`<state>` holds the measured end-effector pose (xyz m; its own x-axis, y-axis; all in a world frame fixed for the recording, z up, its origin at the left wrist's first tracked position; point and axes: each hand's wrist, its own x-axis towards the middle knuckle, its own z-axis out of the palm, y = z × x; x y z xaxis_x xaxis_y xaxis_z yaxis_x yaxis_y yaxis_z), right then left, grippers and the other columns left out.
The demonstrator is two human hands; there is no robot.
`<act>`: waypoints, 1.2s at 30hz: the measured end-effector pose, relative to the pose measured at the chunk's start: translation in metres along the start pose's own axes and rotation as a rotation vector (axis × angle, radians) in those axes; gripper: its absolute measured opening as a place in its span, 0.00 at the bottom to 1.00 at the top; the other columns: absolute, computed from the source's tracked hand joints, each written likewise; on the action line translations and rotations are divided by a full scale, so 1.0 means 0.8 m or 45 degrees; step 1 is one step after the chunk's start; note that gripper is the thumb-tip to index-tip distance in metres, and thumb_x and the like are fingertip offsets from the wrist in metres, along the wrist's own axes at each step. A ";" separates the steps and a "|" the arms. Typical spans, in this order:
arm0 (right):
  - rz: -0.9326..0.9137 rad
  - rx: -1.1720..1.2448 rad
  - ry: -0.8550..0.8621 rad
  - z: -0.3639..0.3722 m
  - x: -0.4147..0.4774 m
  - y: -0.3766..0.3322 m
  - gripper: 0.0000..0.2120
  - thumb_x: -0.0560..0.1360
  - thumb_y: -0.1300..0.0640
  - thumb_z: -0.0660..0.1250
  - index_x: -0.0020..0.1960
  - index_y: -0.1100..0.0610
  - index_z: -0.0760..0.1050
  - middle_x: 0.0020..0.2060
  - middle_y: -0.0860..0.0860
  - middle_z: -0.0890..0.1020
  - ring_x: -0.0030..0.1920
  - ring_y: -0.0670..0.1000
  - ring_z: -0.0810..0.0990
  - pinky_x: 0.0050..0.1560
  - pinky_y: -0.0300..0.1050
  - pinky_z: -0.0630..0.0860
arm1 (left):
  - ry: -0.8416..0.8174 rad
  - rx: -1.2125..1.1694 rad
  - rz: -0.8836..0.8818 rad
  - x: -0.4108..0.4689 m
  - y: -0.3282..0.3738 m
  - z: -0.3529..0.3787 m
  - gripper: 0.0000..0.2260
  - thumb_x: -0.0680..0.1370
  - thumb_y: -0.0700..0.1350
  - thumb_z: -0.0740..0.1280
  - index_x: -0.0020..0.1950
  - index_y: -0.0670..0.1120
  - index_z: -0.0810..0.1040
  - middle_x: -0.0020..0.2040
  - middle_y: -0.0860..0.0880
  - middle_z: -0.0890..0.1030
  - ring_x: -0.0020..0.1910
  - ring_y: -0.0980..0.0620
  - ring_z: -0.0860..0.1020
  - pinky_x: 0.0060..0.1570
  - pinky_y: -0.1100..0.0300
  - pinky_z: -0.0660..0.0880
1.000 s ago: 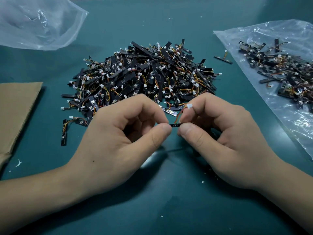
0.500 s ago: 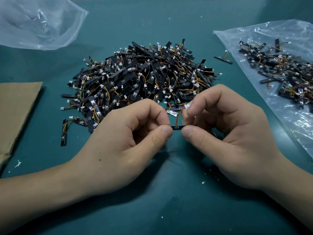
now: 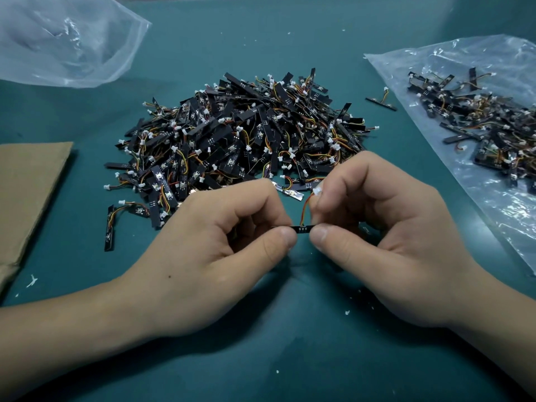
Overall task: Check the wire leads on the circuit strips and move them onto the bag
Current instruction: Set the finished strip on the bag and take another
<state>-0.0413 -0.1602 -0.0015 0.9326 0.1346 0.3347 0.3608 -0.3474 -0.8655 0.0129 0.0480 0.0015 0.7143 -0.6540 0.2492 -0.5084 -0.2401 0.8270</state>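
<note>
Teal table [image 3: 290, 352], black orange-wired strip [image 3: 303, 229]

Thin black circuit strip [image 3: 303, 229] held level, pinched at both ends, orange-yellow wire leads [image 3: 303, 210] arching up from it; heap of strips [image 3: 246, 134] lies at the table [image 3: 290, 358] centre, more strips [image 3: 493, 132] on the clear plastic bag [image 3: 464, 65], right edge.

Right hand [image 3: 385, 236] has tipped up since 1 s ago, forefinger lifting the white connector [image 3: 317, 191]. More wire lead [image 3: 304, 208] now shows above the strip [image 3: 303, 229]. Left hand [image 3: 220, 256] sits slightly lower.
</note>
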 end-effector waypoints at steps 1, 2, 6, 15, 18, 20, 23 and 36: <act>0.000 0.000 -0.004 0.000 0.000 0.000 0.13 0.75 0.65 0.71 0.50 0.51 0.73 0.42 0.51 0.80 0.35 0.58 0.77 0.35 0.58 0.74 | -0.003 -0.016 0.002 0.000 0.000 0.000 0.07 0.77 0.50 0.68 0.41 0.49 0.77 0.31 0.48 0.75 0.28 0.53 0.71 0.29 0.67 0.66; -0.002 -0.005 -0.007 0.000 -0.001 0.000 0.13 0.75 0.65 0.71 0.50 0.50 0.73 0.42 0.51 0.80 0.35 0.57 0.77 0.35 0.58 0.74 | -0.004 -0.025 0.004 0.000 0.000 0.000 0.07 0.77 0.50 0.68 0.41 0.49 0.77 0.31 0.48 0.75 0.28 0.53 0.71 0.29 0.66 0.66; -0.006 0.005 0.002 -0.001 -0.001 0.000 0.09 0.76 0.59 0.70 0.50 0.48 0.73 0.43 0.50 0.80 0.39 0.58 0.78 0.38 0.59 0.75 | 0.001 -0.023 -0.015 0.001 0.000 0.001 0.06 0.78 0.51 0.67 0.44 0.49 0.77 0.31 0.51 0.75 0.28 0.55 0.70 0.29 0.67 0.66; 0.017 0.010 -0.027 -0.001 0.000 0.000 0.12 0.75 0.65 0.71 0.50 0.50 0.74 0.45 0.49 0.81 0.40 0.57 0.79 0.36 0.60 0.75 | 0.001 -0.109 -0.061 0.000 0.000 0.002 0.06 0.76 0.51 0.67 0.46 0.50 0.77 0.34 0.47 0.77 0.30 0.50 0.74 0.30 0.61 0.71; 0.012 -0.001 -0.012 -0.001 0.000 0.000 0.12 0.75 0.66 0.71 0.49 0.51 0.74 0.44 0.49 0.81 0.41 0.56 0.80 0.38 0.60 0.75 | 0.002 -0.093 -0.063 0.000 0.000 0.001 0.05 0.76 0.51 0.68 0.46 0.50 0.77 0.34 0.47 0.78 0.30 0.50 0.74 0.30 0.60 0.72; 0.016 0.005 -0.005 -0.001 0.000 0.000 0.12 0.75 0.65 0.71 0.47 0.48 0.73 0.43 0.50 0.81 0.40 0.60 0.79 0.38 0.60 0.75 | -0.004 -0.113 -0.068 0.000 -0.001 0.001 0.06 0.76 0.51 0.68 0.45 0.49 0.77 0.33 0.47 0.78 0.29 0.47 0.75 0.29 0.58 0.72; -0.021 -0.009 0.011 0.000 0.001 -0.001 0.12 0.76 0.63 0.71 0.45 0.47 0.74 0.41 0.50 0.81 0.39 0.63 0.78 0.37 0.60 0.75 | 0.022 -0.133 -0.079 -0.001 -0.001 0.001 0.07 0.76 0.52 0.68 0.46 0.49 0.76 0.33 0.49 0.77 0.29 0.52 0.73 0.30 0.64 0.69; -0.012 0.007 0.087 0.000 0.003 -0.003 0.18 0.74 0.65 0.74 0.40 0.48 0.69 0.41 0.47 0.84 0.40 0.56 0.82 0.39 0.58 0.77 | 0.059 -0.138 -0.060 -0.002 -0.003 0.002 0.06 0.76 0.51 0.69 0.45 0.48 0.78 0.31 0.47 0.76 0.27 0.47 0.75 0.27 0.63 0.71</act>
<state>-0.0402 -0.1588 0.0016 0.9270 0.0741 0.3676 0.3699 -0.3411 -0.8642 0.0126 0.0483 -0.0019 0.7589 -0.6094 0.2297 -0.4203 -0.1890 0.8875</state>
